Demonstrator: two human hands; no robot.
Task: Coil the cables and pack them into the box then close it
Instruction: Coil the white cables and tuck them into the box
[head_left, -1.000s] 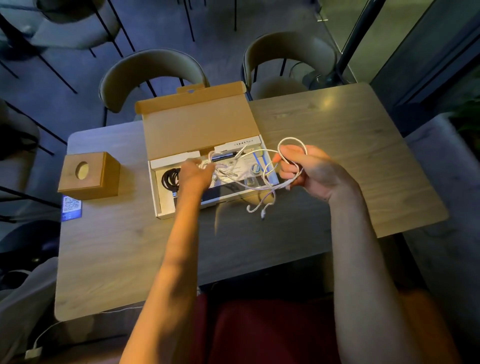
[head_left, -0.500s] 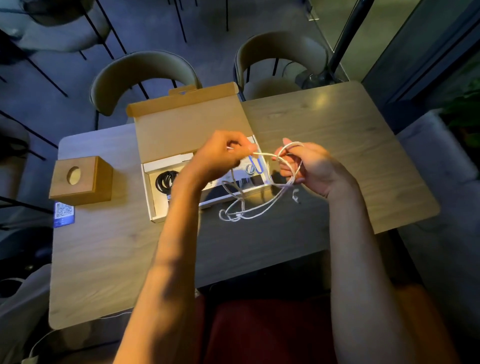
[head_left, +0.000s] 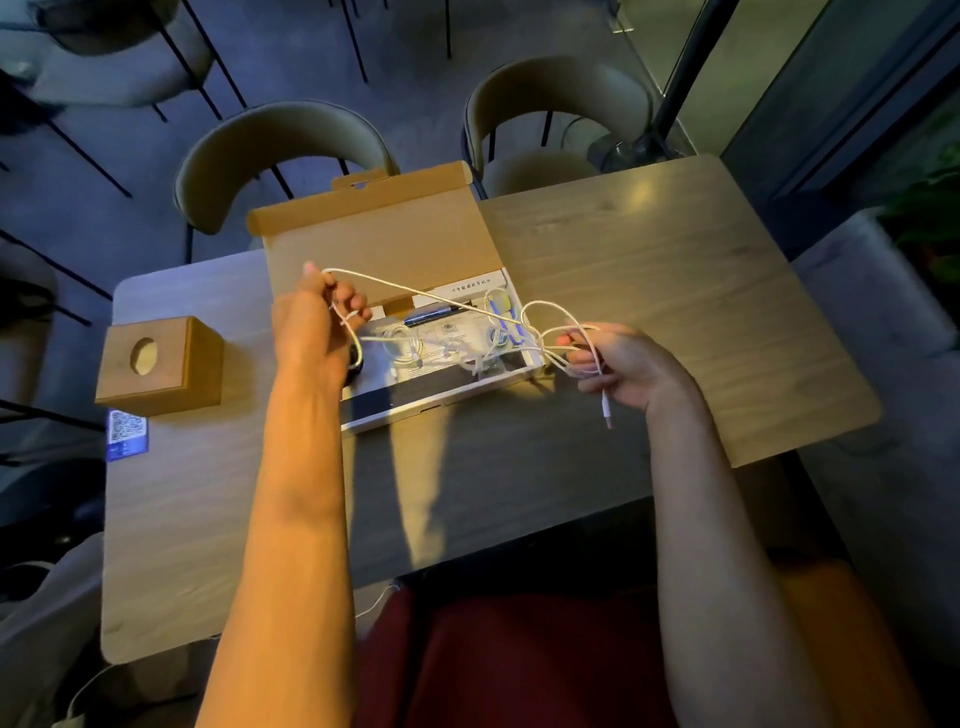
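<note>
1. So the white cable (head_left: 415, 291) is mid-coil here. It's stretched in the air above the open box (head_left: 441, 358), running from one hand across to the other.
2. Left hand (head_left: 317, 332) is up over the left end of the box with its fingers (head_left: 353, 306) curled closed around the cable. A small loop hangs down below that fist. Looks like it's pulling the slack out to one side so the next wrap comes off straight, not kinked.
3. Right hand (head_left: 618, 364) sits just off the box's right end, fingers closed on a bundle of loops. That hand is basically the spool. One plug end (head_left: 607, 413) dangles below it, hanging free over the surface (head_left: 675, 260).
4. The box lies on the surface with its brown lid (head_left: 384, 244) folded back and standing open, which keeps the tray clear for dropping stuff in. There's what looks like another white cable (head_left: 405, 343) and some small bits inside already, plus something dark near the left end that's mostly hidden behind the left wrist, can't really tell what.
5. My guess: a decent length still isn't wound, so coiling isn't done, nothing from this cable is packed yet, and the lid obviously isn't shut.
6. Wooden block with a hole (head_left: 156, 364) sits off to the left, well apart from the action.
</note>
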